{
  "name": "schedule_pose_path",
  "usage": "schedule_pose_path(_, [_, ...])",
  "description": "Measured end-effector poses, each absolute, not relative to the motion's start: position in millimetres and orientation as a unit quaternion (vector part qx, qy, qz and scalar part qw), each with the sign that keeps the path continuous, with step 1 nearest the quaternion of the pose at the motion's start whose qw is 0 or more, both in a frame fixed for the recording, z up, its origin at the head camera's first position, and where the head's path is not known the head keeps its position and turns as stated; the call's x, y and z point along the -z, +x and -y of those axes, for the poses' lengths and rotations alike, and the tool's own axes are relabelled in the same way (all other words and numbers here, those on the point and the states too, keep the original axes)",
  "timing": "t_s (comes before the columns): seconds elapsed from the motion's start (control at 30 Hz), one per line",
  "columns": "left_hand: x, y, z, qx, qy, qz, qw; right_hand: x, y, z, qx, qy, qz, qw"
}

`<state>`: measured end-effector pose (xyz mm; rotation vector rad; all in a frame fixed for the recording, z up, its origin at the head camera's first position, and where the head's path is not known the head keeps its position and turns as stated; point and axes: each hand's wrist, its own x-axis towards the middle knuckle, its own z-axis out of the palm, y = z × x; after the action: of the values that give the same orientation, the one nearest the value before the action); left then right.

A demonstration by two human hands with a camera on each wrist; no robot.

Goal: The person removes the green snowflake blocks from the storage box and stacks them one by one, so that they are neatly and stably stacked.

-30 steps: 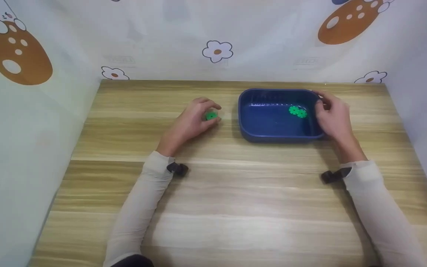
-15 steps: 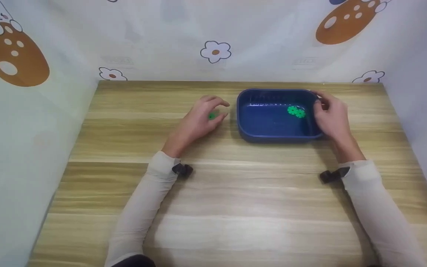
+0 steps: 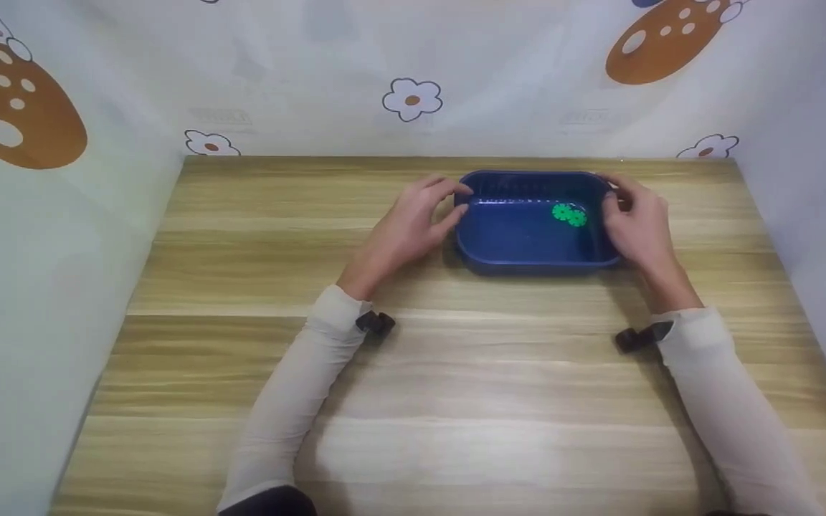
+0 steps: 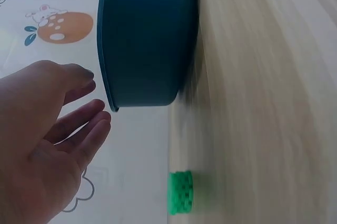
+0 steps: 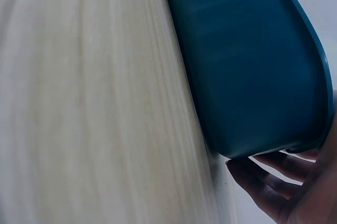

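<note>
A blue rectangular plastic basin (image 3: 528,266) stands on the wooden table, its long side running left to right. Two green snowflake-shaped discs (image 3: 569,214) show inside, towards its right end. My right hand (image 3: 641,222) grips the right rim, thumb over the inside and fingers along the outer wall. At the left rim is my left hand (image 3: 416,222), thumb and fingers spread and holding nothing; whether the fingertips touch the rim I cannot tell. In the left wrist view, a green stack of discs (image 4: 180,192) stands on the table outside the basin; my left hand hides it in the head view.
Behind the table hangs a pale sheet printed with flowers (image 3: 411,100) and orange carrot shapes (image 3: 667,41). Similar pale walls rise at the left and right. The wood-grain table (image 3: 485,387) stretches towards me between both forearms.
My left hand has moved right, from around the green stack to the basin's left rim, leaving the stack behind. My right hand keeps its grip on the basin.
</note>
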<state>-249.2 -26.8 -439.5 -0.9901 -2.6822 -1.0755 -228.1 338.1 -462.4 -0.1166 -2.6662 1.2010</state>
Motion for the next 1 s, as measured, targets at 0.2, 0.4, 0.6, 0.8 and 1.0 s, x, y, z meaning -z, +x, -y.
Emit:
schedule_pose_path(0.2, [436.4,-250.0,9.5,0.356,-0.335,0.871,0.048,463.4,-228.0,-339.7,-0.404,-0.035,0.907,0.114])
schedule_pose_path(0.4, [431.0,-250.8,-10.5,0.353,-0.342,0.870,0.026,464.0,-228.1,-339.3,-0.406,-0.036,0.907,0.109])
schedule_pose_path(0.6, [427.9,-253.2,-33.9,0.329,-0.355,0.875,0.004,463.9,-228.2,-336.8,-0.408,-0.041,0.906,0.108])
schedule_pose_path(0.8, [428.6,-255.8,-57.8,0.317,-0.373,0.872,-0.003,462.8,-227.9,-336.3,-0.408,-0.039,0.906,0.107])
schedule_pose_path(1.0, [430.2,-258.8,-77.2,0.313,-0.388,0.867,-0.022,462.1,-227.3,-336.8,-0.414,-0.041,0.903,0.105])
